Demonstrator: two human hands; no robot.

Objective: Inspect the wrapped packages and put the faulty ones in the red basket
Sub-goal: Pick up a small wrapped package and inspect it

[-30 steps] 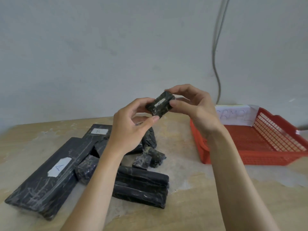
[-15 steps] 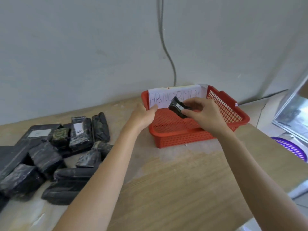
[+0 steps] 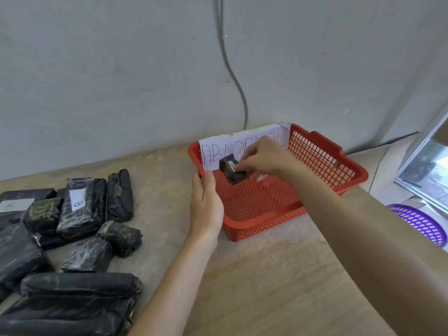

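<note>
A small black wrapped package [image 3: 231, 169] with a white label is low inside the red basket [image 3: 322, 154], at its back left part. My right hand [image 3: 260, 155] pinches it from above with curled fingers. Whether it touches the basket floor I cannot tell. My left hand [image 3: 206, 202] rests with straight fingers against the basket's left rim. A paper sign reading ABNORMAL [image 3: 213, 151] hangs on the basket's back wall. Several black wrapped packages [image 3: 80, 207] lie in a heap on the table's left side.
The wooden table [image 3: 266, 287] meets a grey wall with a hanging cable [image 3: 232, 71]. A purple basket [image 3: 419, 221] sits below the table's right edge. A glass pane [image 3: 426, 163] stands at the far right.
My right hand carried the small package from in front of me into the red basket and lowered it. My left hand let go of it and moved to the basket's left rim.
</note>
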